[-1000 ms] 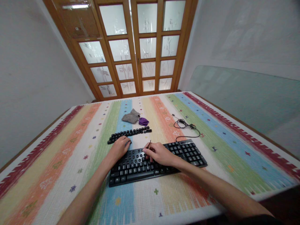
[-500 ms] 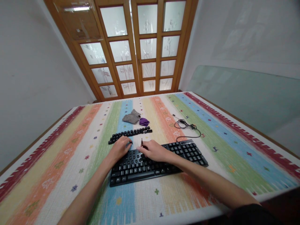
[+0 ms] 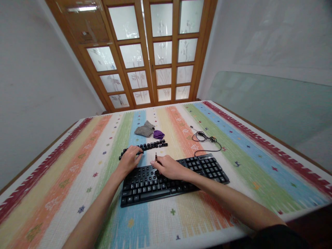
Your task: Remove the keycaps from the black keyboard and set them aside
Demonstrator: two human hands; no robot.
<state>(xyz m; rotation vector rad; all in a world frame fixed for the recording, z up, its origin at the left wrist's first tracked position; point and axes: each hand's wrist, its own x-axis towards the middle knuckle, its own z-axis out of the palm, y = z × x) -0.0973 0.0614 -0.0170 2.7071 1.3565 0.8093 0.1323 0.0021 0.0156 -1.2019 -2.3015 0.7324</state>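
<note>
Hands sit apart: right hand (image 3: 169,167) pinches a slim tool (image 3: 156,157); left hand (image 3: 130,159) is at the far keycaps (image 3: 151,145), grip unclear. Lining caps up in order seems wise.

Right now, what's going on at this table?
A person is busy with a black keyboard. The right hand holds a small thin tool above it. The left hand is at the row of loose keys behind the keyboard; I can't tell whether it's gripping one. Part of the keyboard's upper left has no keycaps. Gray cloth and purple cloth lie farther back.
</note>
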